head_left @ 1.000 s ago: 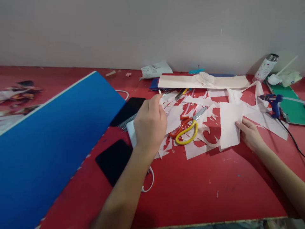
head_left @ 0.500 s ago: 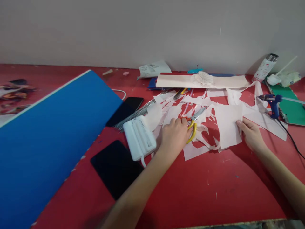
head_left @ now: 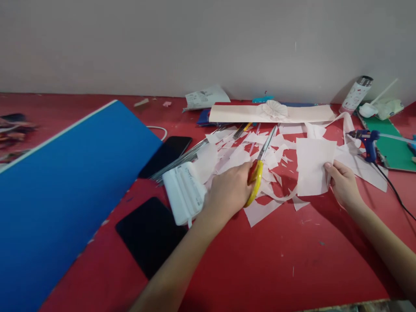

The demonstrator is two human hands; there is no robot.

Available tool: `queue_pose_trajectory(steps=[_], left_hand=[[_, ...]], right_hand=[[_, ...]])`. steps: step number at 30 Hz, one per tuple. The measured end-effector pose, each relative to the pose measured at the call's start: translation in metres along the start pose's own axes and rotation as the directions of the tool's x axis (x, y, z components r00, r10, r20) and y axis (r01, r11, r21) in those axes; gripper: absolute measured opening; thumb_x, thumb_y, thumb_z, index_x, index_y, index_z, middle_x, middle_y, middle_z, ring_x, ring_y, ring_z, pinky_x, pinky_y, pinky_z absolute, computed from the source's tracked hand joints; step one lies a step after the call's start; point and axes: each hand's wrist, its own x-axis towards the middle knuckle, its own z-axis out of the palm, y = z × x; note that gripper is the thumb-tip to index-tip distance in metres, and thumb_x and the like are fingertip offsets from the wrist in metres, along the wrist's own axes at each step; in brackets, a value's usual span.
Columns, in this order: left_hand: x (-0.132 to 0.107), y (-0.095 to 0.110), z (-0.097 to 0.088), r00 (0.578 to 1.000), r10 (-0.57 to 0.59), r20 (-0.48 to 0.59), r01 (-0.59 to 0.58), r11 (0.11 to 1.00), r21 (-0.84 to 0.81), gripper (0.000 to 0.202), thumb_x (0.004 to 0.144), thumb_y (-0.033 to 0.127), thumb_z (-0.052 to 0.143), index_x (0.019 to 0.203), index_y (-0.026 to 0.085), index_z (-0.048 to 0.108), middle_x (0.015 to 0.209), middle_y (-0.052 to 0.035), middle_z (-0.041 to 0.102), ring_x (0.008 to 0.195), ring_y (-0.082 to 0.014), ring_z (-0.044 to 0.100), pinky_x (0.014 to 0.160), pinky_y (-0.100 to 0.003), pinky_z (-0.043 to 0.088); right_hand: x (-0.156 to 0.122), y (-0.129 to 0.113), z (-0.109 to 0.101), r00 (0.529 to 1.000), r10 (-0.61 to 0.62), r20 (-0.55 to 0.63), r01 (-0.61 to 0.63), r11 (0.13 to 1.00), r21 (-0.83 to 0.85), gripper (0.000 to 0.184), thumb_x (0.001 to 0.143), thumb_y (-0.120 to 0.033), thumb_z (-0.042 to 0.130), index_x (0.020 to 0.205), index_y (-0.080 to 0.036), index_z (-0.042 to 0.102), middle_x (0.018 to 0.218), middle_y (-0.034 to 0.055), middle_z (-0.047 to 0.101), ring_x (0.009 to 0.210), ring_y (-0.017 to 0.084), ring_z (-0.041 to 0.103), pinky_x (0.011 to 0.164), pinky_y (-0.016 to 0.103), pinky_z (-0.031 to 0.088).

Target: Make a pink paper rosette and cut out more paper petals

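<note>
My left hand (head_left: pixel 231 185) is closed on the yellow handles of a pair of scissors (head_left: pixel 256 178), raised a little over the paper scraps (head_left: pixel 236 157). The metal blades point up and away from me, seemingly close together. In my right hand (head_left: pixel 342 181) the thumb and fingers pinch the right edge of a pale, roughly square piece of paper (head_left: pixel 313 167). This piece is held upright, facing me, to the right of the scissors. Beneath both lie many pale offcuts and a curling strip.
A blue board (head_left: pixel 84 182) slants across the left. A white device (head_left: pixel 183 193), a black tablet (head_left: pixel 150 236) and a dark phone (head_left: pixel 167 154) lie near my left arm. Right: a corded glue gun (head_left: pixel 367 139), a green board (head_left: pixel 394 145) and a flask (head_left: pixel 356 94). Behind, a pale strip bears a paper flower (head_left: pixel 274 111).
My left hand has picked the scissors up off the scraps and turned their blades more upright. My right hand has lifted the paper piece slightly.
</note>
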Motion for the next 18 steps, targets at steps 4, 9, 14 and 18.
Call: queue_pose_trajectory(steps=[4,9,14,18], left_hand=[[-0.003,-0.001,-0.005,0.995,0.097,0.025,-0.093,0.986,-0.138,0.038,0.083,0.027,0.046,0.119,0.016,0.053,0.093,-0.0100,0.069,0.082,-0.0255,0.065,0.064,-0.032,0.045],[-0.006,0.009,-0.005,0.982,0.188,0.009,-0.185,0.970,-0.156,0.048,0.079,0.022,0.048,0.127,0.016,0.046,0.110,-0.0133,0.063,0.100,-0.0286,0.060,0.074,-0.036,0.048],[-0.007,0.015,0.000,0.969,0.246,0.007,-0.240,0.950,-0.202,0.047,0.079,0.021,0.047,0.125,0.017,0.045,0.123,-0.0144,0.058,0.111,-0.0286,0.056,0.081,-0.038,0.049],[-0.007,0.018,0.002,0.964,0.263,0.044,-0.245,0.939,-0.240,0.046,0.081,0.019,0.045,0.128,0.017,0.044,0.125,-0.0146,0.058,0.113,-0.0281,0.056,0.082,-0.040,0.050]], right_hand=[[0.001,-0.005,0.001,0.999,0.022,-0.028,-0.019,0.994,0.106,0.019,0.076,-0.040,0.067,0.070,-0.023,0.063,0.060,-0.0033,0.053,0.054,0.011,0.045,0.052,0.024,0.039],[-0.001,-0.018,0.003,1.000,-0.008,-0.012,0.011,0.969,0.247,0.012,0.074,-0.036,0.068,0.077,-0.024,0.068,0.071,-0.0016,0.062,0.061,0.012,0.052,0.056,0.025,0.044],[-0.003,-0.022,0.003,1.000,0.012,0.026,-0.019,0.950,0.310,0.013,0.072,-0.036,0.071,0.073,-0.023,0.068,0.068,-0.0025,0.062,0.057,0.010,0.050,0.053,0.023,0.043],[-0.007,-0.026,0.004,0.996,0.057,0.068,-0.074,0.958,0.277,0.019,0.071,-0.041,0.071,0.080,-0.025,0.067,0.078,-0.0005,0.066,0.064,0.013,0.057,0.056,0.026,0.046]])
